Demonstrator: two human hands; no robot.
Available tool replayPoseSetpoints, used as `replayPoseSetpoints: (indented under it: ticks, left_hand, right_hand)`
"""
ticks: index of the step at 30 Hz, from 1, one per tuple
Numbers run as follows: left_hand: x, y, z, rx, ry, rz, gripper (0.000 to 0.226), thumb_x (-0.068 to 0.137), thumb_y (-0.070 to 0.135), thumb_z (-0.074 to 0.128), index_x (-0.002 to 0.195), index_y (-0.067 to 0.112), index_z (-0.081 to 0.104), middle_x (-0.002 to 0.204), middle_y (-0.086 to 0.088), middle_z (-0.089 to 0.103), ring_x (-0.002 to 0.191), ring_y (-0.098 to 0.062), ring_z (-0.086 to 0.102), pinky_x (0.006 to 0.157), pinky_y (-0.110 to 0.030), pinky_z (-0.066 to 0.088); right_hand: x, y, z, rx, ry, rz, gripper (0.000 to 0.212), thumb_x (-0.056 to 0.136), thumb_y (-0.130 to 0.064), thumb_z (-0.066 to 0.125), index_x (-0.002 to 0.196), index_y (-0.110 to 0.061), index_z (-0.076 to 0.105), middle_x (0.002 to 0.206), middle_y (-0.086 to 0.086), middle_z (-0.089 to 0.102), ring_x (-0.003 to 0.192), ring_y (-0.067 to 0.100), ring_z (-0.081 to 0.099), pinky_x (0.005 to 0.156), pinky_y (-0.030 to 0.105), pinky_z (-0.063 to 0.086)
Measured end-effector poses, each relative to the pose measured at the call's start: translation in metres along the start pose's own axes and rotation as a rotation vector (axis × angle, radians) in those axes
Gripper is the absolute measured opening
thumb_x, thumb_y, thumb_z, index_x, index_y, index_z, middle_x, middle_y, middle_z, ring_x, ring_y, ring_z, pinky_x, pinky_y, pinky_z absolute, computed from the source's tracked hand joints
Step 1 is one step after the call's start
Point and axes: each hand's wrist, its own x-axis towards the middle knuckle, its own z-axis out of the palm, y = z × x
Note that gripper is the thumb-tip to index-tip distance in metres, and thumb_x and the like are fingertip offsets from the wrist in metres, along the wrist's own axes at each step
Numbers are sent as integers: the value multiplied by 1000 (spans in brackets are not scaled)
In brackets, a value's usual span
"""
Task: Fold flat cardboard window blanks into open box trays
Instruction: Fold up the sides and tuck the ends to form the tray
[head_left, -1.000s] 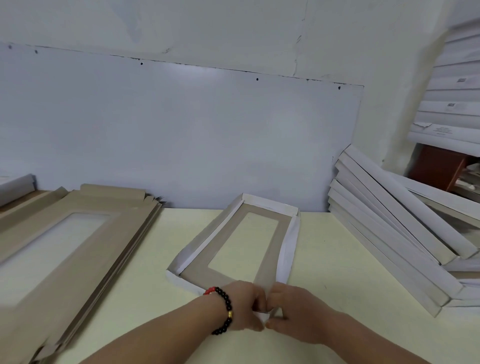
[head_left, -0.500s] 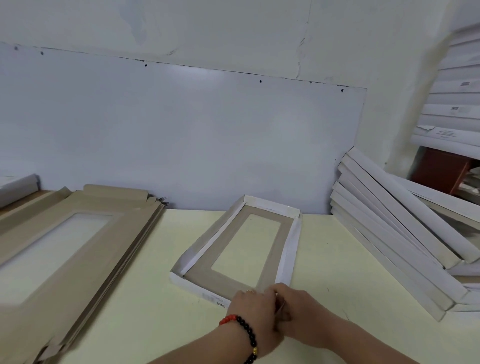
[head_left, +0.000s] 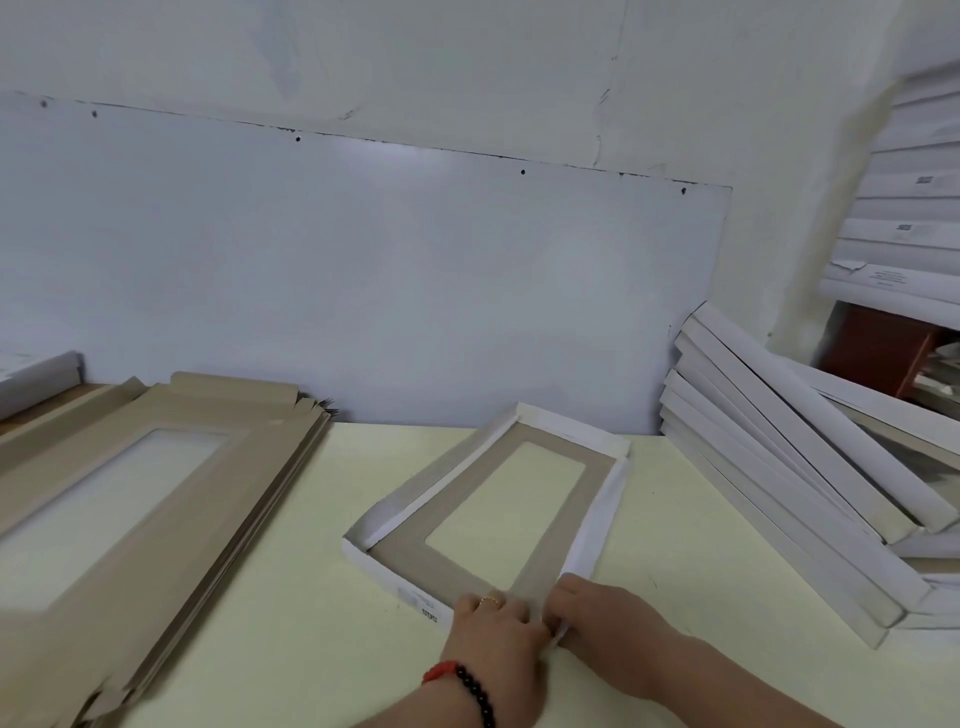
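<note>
A part-folded cardboard window tray (head_left: 410, 556) lies on the pale yellow table (head_left: 291, 597), grey inside, with white side walls raised around a rectangular cutout. Both hands meet at its near right corner. My left hand (head_left: 496, 631), with a ring and a bead bracelet, grips the near wall, fingers curled over its edge. My right hand (head_left: 597, 613) pinches the white corner flap where the right wall meets the near wall. The corner itself is hidden under my fingers.
A stack of flat grey window blanks (head_left: 156, 499) lies at the left. Several folded white trays (head_left: 779, 457) lean in a pile at the right, with more stacked white boxes (head_left: 904, 218) above. A grey-blue board (head_left: 363, 286) stands against the wall behind.
My left hand has moved right and forward onto the near wall, next to my right hand. The near wall now stands upright; the tray sits squarer.
</note>
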Motion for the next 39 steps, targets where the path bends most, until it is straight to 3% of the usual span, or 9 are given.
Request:
replayPoseSetpoints:
  ticks: [5,9,20,23,26,29,32,36,39]
  left_hand:
    - [-23,-33,-15,54,-52,99,27,86,34,45,105,21,58,107,-1,54,112,-25,43,91,-32,19]
    - [-26,-40,-19,176,-52,19,29,87,26,41,112,19,55,115,-4,54,116,-26,44,99,-38,20]
    - [-21,-41,-29,284,-78,-98,29,90,18,38,103,17,63,109,-2,64,111,-26,46,97,-40,23]
    - [-21,-43,-31,261,-88,-109,28,90,18,39,103,18,64,108,0,64,111,-24,46,97,-38,23]
    - [-21,-44,-33,244,-89,-121,27,89,17,40,101,17,64,107,-1,65,110,-23,46,96,-38,23]
    - [-21,-47,-34,217,-91,-138,25,88,17,41,98,17,63,105,0,65,109,-22,46,94,-36,23]
    - [-21,-49,-35,207,-93,-150,25,88,17,40,97,18,63,104,2,65,109,-22,45,94,-35,23]
    - [-18,-52,-38,250,-126,-160,26,88,17,39,98,19,63,104,1,65,109,-23,45,95,-37,23]
    - [-11,-44,-37,299,-168,-154,25,91,19,39,102,18,62,106,-2,64,109,-24,46,97,-39,24]
  right_hand:
    - [-1,3,2,8,41,10,17,99,-29,46,109,-25,58,120,-8,52,104,18,56,78,29,40]
    - [6,-16,11,-46,114,6,20,99,-31,45,110,-26,61,115,-5,55,102,22,59,71,26,35]
    - [-5,17,7,105,133,88,25,97,-32,46,114,-31,65,114,-8,61,109,12,55,89,23,41]
    - [-21,43,-1,131,115,167,20,96,-31,52,107,-31,68,104,-12,63,97,2,57,84,17,42]
    - [-39,66,-8,193,106,250,12,94,-26,58,93,-31,70,88,-14,62,65,-9,58,65,8,40]
    - [-58,89,-16,322,112,336,21,91,-16,62,78,-30,71,76,-4,65,43,5,57,53,13,41]
    - [-68,106,-18,330,118,392,20,90,-10,62,77,-21,72,75,4,67,45,17,59,49,21,45]
    - [-62,100,-14,260,107,399,20,90,-10,57,73,-17,65,71,-1,62,50,12,61,50,17,42]
    - [-48,78,-15,-89,11,419,18,89,-19,44,80,-27,57,92,-9,60,86,10,62,69,23,44]
